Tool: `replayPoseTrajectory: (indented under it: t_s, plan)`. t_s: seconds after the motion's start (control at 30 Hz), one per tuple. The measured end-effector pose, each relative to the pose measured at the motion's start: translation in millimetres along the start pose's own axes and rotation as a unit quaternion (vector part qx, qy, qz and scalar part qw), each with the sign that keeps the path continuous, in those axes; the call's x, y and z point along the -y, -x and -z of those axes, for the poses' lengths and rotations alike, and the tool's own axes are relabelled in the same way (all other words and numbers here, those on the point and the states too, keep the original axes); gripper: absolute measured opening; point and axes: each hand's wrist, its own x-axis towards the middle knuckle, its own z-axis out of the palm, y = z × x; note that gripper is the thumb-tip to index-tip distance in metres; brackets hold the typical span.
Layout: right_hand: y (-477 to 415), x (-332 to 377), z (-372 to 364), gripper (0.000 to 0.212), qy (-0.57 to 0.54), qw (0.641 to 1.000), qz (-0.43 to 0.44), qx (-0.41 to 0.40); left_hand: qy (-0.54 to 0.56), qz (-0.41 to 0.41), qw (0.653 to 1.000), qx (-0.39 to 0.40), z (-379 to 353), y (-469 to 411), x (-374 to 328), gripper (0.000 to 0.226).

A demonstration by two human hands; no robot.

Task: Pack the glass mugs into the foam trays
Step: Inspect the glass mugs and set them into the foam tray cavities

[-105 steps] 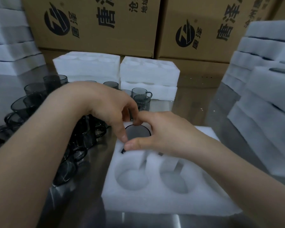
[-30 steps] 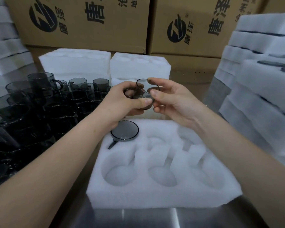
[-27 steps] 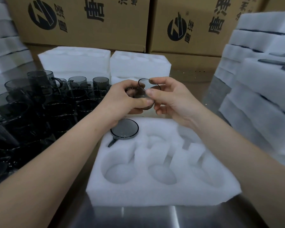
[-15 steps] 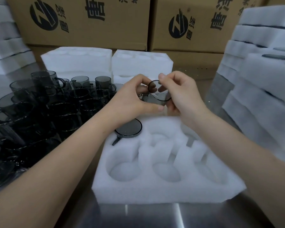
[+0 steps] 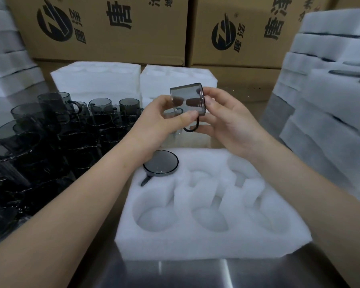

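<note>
Left grip (image 5: 164,119) and right grip (image 5: 227,121) together hold one glass mug (image 5: 187,100) in the air. It is smoky grey, cylindrical and turned on its side, with its dark loop handle hanging down between them. The left grip pinches the wall by the handle; the right curls round the mug's other end.

Nearest, below the grips, the desk (image 5: 195,275) is brushed, shiny metal. On it lies a white foam tray (image 5: 206,246), soft-edged and grainy, cut with round wells — three in the near row, all bare. In the far row, just under the left grip, one seated mug (image 5: 160,164) sits bottom-up, its flat base a dark disc, handle tucked in a slot.

Left of the left grip crowd the loose mugs (image 5: 50,132), the same smoky glass, too overlapped to count. Beyond the grips sit two white foam blocks (image 5: 96,80) side by side, then two brown cardboard boxes (image 5: 104,28) with black print. Stacked foam slabs (image 5: 330,100) rise at far left and far right.
</note>
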Motion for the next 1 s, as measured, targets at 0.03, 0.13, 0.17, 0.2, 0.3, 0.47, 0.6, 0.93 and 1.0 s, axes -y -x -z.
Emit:
replayPoseTrajectory:
  t_s: [0.03, 0.13, 0.17, 0.2, 0.3, 0.47, 0.6, 0.93, 1.0]
  plan:
    - [0, -1, -1, 0.031, 0.004, 1.000, 0.006, -0.005, 0.011, -0.010, 1.000, -0.006, 1, 0, 1, 0.061]
    - [-1, -4, -3, 0.039, 0.027, 0.999, 0.023, -0.014, 0.021, -0.034, 0.999, 0.009, 2, 0, 3, 0.071]
    - [-1, -5, -2, 0.039, 0.031, 0.999, 0.029, -0.012, 0.023, -0.038, 0.999, 0.020, 3, 0, 3, 0.068]
    - [-1, -6, -2, 0.038, 0.035, 0.999, 0.034, -0.011, 0.026, -0.039, 0.998, 0.029, 3, 0, 4, 0.065]
    - [-2, -7, 0, 0.043, 0.061, 0.997, 0.040, -0.027, 0.017, -0.028, 0.998, 0.044, 4, -1, 5, 0.057]
    - [2, -4, 0, 0.028, 0.129, 0.990, 0.044, -0.029, -0.032, -0.033, 0.997, 0.068, 1, -1, 4, 0.056]
    - [5, -3, -9, 0.026, 0.147, 0.986, 0.054, -0.049, -0.044, -0.045, 0.995, 0.082, 2, -2, 4, 0.059]
    - [0, 2, 1, 0.016, -0.024, 0.999, -0.045, -0.018, 0.023, -0.049, 0.996, 0.076, 0, 2, 0, 0.061]
    - [0, 3, 3, 0.036, -0.063, 0.996, -0.063, 0.027, 0.037, -0.044, 0.996, 0.065, 2, 2, 0, 0.055]
